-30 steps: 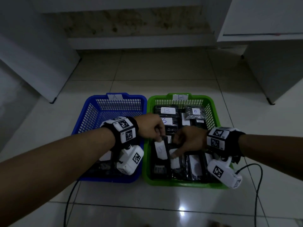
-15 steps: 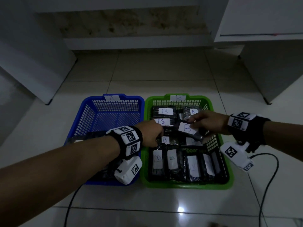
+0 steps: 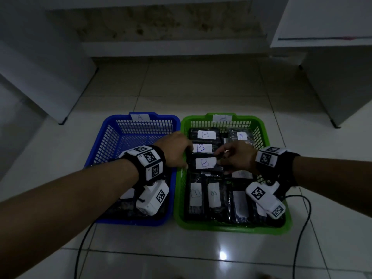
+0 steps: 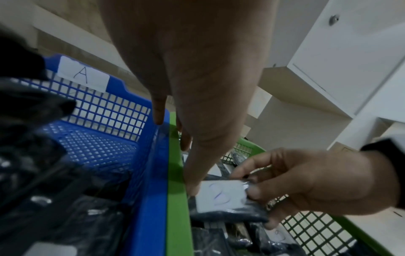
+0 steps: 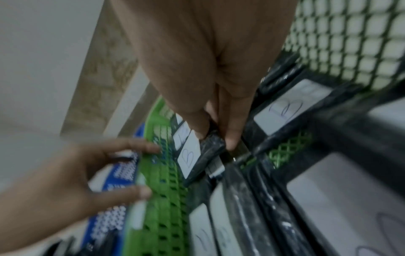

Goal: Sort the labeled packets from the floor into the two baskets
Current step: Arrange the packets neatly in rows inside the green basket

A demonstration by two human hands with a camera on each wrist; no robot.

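The floor [image 3: 201,248] is glossy, smooth tile that throws back a lamp glare at 6 o'clock. Both the blue basket [image 3: 108,135] and the green basket [image 3: 261,129] are moulded plastic mesh. The packets [image 3: 207,168] are shiny black film bearing matt paper labels.

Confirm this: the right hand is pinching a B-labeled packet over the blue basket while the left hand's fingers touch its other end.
Wrong basket. The right hand pinches the B-labeled packet over the green basket, not the blue basket; the head view shows this. The left hand touches the packet's other end, as the left wrist view shows.
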